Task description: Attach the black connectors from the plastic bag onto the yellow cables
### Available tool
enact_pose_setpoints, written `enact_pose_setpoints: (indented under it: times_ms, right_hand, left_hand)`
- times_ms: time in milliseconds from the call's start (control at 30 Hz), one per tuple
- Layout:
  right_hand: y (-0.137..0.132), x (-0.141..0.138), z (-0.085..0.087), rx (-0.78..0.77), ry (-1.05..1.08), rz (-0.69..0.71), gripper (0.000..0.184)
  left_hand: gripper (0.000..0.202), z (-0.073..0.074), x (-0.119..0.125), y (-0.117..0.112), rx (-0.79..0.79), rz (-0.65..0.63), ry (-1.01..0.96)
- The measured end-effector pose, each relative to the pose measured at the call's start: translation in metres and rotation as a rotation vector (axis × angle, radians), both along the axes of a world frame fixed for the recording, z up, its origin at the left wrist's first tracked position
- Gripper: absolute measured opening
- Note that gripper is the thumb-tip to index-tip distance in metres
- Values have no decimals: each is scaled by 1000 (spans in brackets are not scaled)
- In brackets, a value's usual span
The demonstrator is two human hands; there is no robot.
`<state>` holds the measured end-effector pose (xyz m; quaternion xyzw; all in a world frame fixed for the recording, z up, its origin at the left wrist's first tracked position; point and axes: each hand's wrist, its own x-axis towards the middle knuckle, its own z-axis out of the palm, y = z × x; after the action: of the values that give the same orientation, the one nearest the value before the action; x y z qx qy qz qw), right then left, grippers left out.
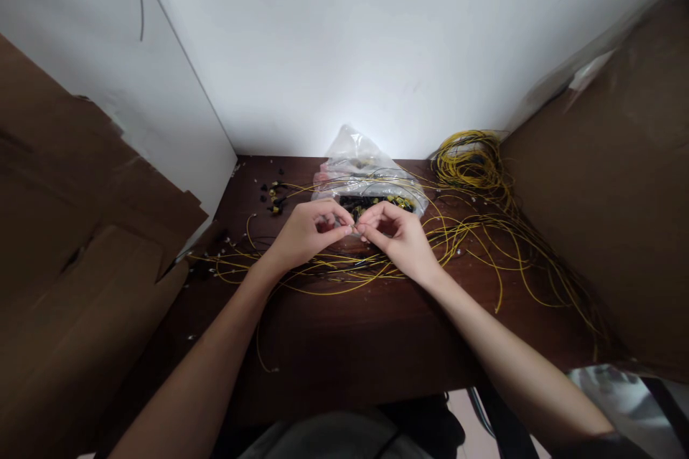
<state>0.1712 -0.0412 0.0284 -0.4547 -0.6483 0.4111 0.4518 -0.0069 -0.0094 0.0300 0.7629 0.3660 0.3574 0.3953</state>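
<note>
Left hand (308,231) and right hand (397,233): fingertips pinched together on something too small to identify, above yellow wires (344,269); plastic bag (366,172) just beyond, on dark table (334,344).

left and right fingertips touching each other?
Touching. The head view shows the left hand and right hand pinched together tip to tip over the yellow wires, with no gap visible between the fingertips.
</note>
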Motion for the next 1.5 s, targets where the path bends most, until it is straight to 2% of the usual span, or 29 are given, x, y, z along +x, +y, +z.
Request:
enact_pose_setpoints:
  times_ms: [233,467,567,667,767,933,1000,1100,1200,1267,1367,1500]
  right_hand:
    - [-1,0,0,-5,-23,20,9]
    - [-1,-1,-3,-105,122,94,20]
    - [-1,-2,-1,-123,120,80,24]
    - [0,-1,1,-125,76,37,25]
    - [1,1,1,-87,35,-6,23]
    - [3,6,3,-38,-36,-42,23]
    - [3,8,5,-27,-61,-59,25]
    - [3,10,7,-18,-77,-64,26]
    - [3,9,6,-27,-99,-43,25]
    - [2,8,6,-22,-125,-28,25]
    - [0,6,6,2,-172,0,25]
    - [-2,5,7,6,-235,35,26]
  left_hand:
    - [14,1,1,-2,-34,-9,-21]
    - [12,1,0,-1,-8,-38,-9]
    - [12,1,-1,-1,-11,-19,-4]
    - [11,2,0,-1,-12,61,-27]
    - [10,4,1,1,-76,175,-208]
    - [13,11,-9,12,-409,336,-795]
    - [15,13,-16,17,-495,403,-923]
    - [18,14,-22,21,-550,431,-1001]
    - [19,13,-18,18,-528,392,-965]
    - [18,11,-11,14,-438,346,-856]
    - [12,8,0,5,-256,234,-569]
    - [9,5,8,-4,-102,64,-209]
